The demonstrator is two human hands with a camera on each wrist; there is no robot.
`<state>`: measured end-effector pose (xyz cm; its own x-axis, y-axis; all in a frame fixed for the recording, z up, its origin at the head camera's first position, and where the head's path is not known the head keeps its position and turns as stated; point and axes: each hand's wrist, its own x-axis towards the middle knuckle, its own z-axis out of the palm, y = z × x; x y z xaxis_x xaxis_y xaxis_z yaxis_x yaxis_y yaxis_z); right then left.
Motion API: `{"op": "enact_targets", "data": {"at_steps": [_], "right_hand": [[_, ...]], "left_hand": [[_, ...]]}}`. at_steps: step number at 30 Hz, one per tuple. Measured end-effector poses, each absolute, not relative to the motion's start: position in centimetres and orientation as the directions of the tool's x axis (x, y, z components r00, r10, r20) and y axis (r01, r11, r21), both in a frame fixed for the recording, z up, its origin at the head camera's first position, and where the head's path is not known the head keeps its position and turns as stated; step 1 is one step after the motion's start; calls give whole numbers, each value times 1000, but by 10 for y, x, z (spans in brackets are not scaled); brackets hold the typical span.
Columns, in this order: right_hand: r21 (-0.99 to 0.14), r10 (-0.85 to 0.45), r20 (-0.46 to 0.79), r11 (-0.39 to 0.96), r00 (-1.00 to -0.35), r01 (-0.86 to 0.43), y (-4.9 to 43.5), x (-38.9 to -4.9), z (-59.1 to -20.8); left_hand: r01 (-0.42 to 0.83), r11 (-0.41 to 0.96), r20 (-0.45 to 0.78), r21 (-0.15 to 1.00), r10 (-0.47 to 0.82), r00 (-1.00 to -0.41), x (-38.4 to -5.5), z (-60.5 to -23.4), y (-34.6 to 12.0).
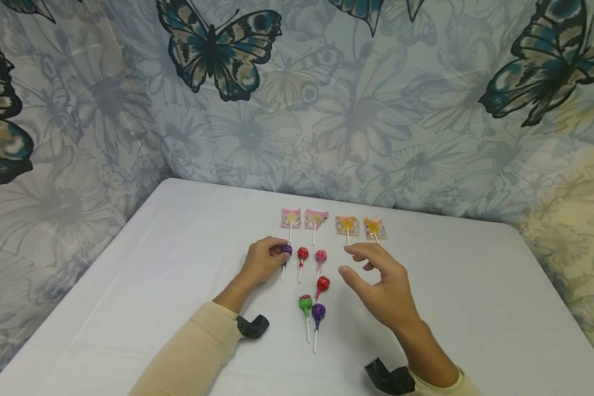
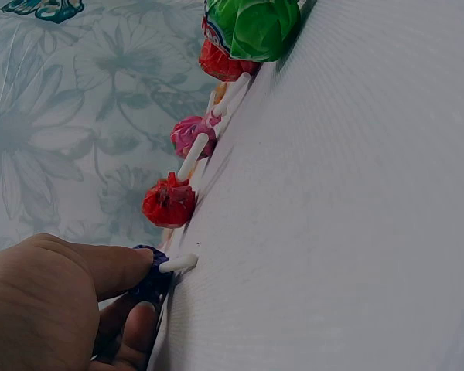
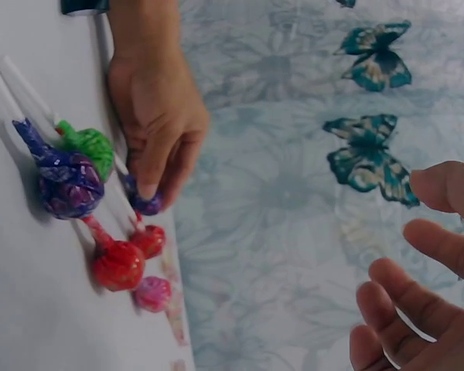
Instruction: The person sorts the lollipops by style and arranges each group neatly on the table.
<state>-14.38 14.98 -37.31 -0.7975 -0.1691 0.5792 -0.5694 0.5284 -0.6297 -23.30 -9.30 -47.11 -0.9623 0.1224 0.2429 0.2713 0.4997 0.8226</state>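
My left hand (image 1: 263,260) pinches a purple-wrapped lollipop (image 1: 286,249) by its head, the white stick pointing toward me; in the left wrist view its stick (image 2: 179,263) juts out past the fingers. Just right of it lie a red lollipop (image 1: 303,253) and a pink lollipop (image 1: 320,257). Nearer to me are another red lollipop (image 1: 323,284), a green lollipop (image 1: 305,302) and a second purple lollipop (image 1: 319,312). My right hand (image 1: 383,283) hovers to the right of these, fingers spread apart and holding nothing.
Behind the row lie two flat lollipops in pink wrappers (image 1: 291,218) and two in orange wrappers (image 1: 347,226). All rest on a white-covered table (image 1: 475,286). Butterfly-printed cloth (image 1: 366,121) hangs along the table's back and sides.
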Motion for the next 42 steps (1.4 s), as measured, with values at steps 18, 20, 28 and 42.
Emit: {"op": "enact_targets", "data": {"at_steps": [18,20,28,42], "right_hand": [[-722,-106,448,543,-888,-429,139,-153,-423],[-732,-102,432,540,-896,-415,139,-154,-430],[-725,-149,405,549,-902,-416,140,-160,-453],[-696,-133,208,676,-969,-242,138,-162,-462]], "left_hand": [[277,490,248,827,125,-961,-233,-472,-91],[273,492,244,826,124,-962,-233,-473,-91],[273,492,248,827,117,-962,-233,-474,-92],[283,492,258,823,121,-959,-234,-474,-93]]}}
